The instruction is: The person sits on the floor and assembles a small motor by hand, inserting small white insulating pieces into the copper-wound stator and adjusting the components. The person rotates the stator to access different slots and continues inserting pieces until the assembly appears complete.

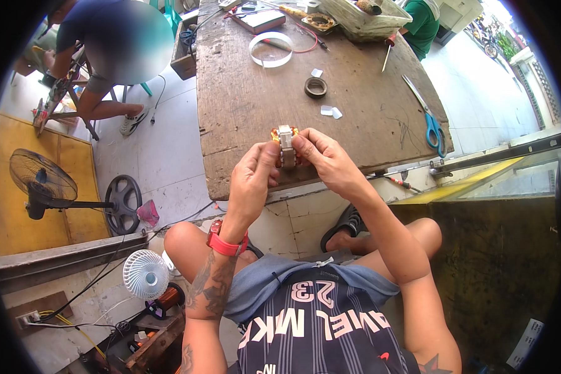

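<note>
Over the near edge of the wooden table, both hands hold a small motor stator [286,142], a grey metal core with copper-coloured windings and a pale strip across it. My left hand [251,177] pinches its left side between thumb and fingers. From the right, my right hand [330,161] grips it the same way, thumb against the core. My fingers hide parts of its sides. Beyond it on the table lie small white pieces [331,111] and a dark roll of tape [315,88].
On the wooden table [243,112] are blue-handled scissors [434,132], a screwdriver [388,53], a white ring [270,50] and a cluttered tray [364,19]. A black fan [43,181] and a small white fan [146,275] stand left. Another person [106,50] sits at the far left.
</note>
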`<state>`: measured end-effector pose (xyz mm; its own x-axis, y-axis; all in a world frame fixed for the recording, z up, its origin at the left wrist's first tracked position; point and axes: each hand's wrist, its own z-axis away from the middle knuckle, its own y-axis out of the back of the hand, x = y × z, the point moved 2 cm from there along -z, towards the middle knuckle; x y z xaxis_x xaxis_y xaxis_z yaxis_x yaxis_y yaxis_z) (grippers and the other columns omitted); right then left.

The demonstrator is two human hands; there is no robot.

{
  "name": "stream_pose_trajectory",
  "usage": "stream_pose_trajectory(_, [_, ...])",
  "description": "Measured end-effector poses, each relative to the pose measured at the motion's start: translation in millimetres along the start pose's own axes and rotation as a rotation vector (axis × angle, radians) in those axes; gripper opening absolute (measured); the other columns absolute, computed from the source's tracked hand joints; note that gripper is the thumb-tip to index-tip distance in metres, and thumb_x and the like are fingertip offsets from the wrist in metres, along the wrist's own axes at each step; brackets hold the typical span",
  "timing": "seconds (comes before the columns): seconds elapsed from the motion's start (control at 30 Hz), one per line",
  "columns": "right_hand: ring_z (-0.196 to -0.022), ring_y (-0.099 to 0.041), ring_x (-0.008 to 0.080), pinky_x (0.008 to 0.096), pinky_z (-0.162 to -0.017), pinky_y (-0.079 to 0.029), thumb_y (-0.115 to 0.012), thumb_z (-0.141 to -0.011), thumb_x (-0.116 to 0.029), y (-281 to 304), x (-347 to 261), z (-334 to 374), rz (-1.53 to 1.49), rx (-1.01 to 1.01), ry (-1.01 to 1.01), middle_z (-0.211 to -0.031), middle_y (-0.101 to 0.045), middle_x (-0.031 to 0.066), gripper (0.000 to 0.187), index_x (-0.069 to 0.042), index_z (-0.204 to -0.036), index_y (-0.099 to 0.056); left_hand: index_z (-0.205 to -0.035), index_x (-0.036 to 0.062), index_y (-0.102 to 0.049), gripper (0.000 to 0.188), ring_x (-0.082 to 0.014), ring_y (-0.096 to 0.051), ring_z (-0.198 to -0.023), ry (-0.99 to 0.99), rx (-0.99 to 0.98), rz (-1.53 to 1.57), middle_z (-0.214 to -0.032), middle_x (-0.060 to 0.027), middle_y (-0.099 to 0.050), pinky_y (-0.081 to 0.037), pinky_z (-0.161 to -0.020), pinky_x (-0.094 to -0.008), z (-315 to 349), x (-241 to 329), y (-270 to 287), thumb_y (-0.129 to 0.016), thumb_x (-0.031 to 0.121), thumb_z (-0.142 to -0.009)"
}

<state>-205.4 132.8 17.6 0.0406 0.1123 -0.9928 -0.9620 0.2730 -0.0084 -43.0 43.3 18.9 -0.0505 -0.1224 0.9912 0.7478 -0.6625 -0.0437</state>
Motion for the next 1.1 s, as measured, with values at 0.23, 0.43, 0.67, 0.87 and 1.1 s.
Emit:
stream_pose_trajectory(0.23, [-0.082, -0.049, 0.005, 0.023, -0.077, -0.043, -0.056, -0.112, -0.041, -10.6, 4.0, -0.7, -0.022, 0.112, 0.023, -0.087, -0.057, -0.005, 0.037, -0.006, -0.105, -0.066, -0.118, 0.0027, -0.069, 0.041, -0.0018, -0.051, -0.078, -0.041, 0.007, 0.037, -0.091, 0.0042, -0.061, -0.045, -0.07, -0.02, -6.6, -2.7, -11.6, -0.053, 0.04, -0.113])
stream_pose_trajectory(0.43, [-0.085, -0.053, 0.0049, 0.0228, -0.078, -0.044, -0.056, -0.112, -0.038, -18.6, -0.5, 3.8, -0.141, 0.183, 0.016, -0.09, -0.063, -0.0037, 0.038, -0.003, -0.108, -0.07, -0.113, -0.0003, -0.07, 0.037, -0.0043, -0.059, -0.087, -0.071, 0.1, 0.21, -0.095, 0.0, -0.069, -0.05, -0.08, -0.0225, -5.8, -3.2, -23.2, -0.052, 0.032, -0.114])
stream_pose_trajectory(0.67, [-0.083, -0.058, 0.005, 0.0244, -0.077, -0.049, -0.06, -0.11, -0.038, -0.8, 3.2, 4.5, -0.237, 0.044, -0.117, -0.091, -0.068, -0.0026, 0.038, -0.003, -0.109, -0.073, -0.119, 0.0035, -0.068, 0.026, -0.0013, -0.044, -0.068, 0.247, -0.205, 0.579, -0.092, 0.005, -0.061, -0.042, -0.063, -0.0208, -15.0, -8.6, 10.6, -0.057, 0.026, -0.112])
stream_pose_trajectory(0.87, [-0.088, -0.06, 0.0105, 0.0282, -0.084, -0.05, -0.059, -0.105, -0.059, 28.3, -29.2, -19.7, 0.212, 0.154, -0.01, -0.093, -0.068, 0.0012, 0.059, -0.001, -0.109, -0.072, -0.103, 0.0045, -0.067, 0.043, -0.008, -0.055, -0.078, 0.077, -0.058, 0.083, -0.092, -0.0005, -0.063, -0.05, -0.074, -0.0261, -42.8, 32.4, 32.6, -0.052, 0.044, -0.113])
stream_pose_trajectory(1.1, [-0.116, -0.06, 0.0167, 0.0253, -0.081, -0.043, -0.02, -0.095, -0.09, -10.8, -20.6, -79.9, -0.12, 0.11, 0.355, -0.139, -0.064, 0.0162, 0.107, 0.0, -0.141, -0.055, -0.089, 0.011, -0.057, 0.067, -0.009, -0.048, -0.079, -0.249, -0.211, 0.204, -0.084, 0.0024, -0.052, -0.039, -0.075, -0.026, -104.7, 15.0, -17.2, -0.029, 0.068, -0.11])
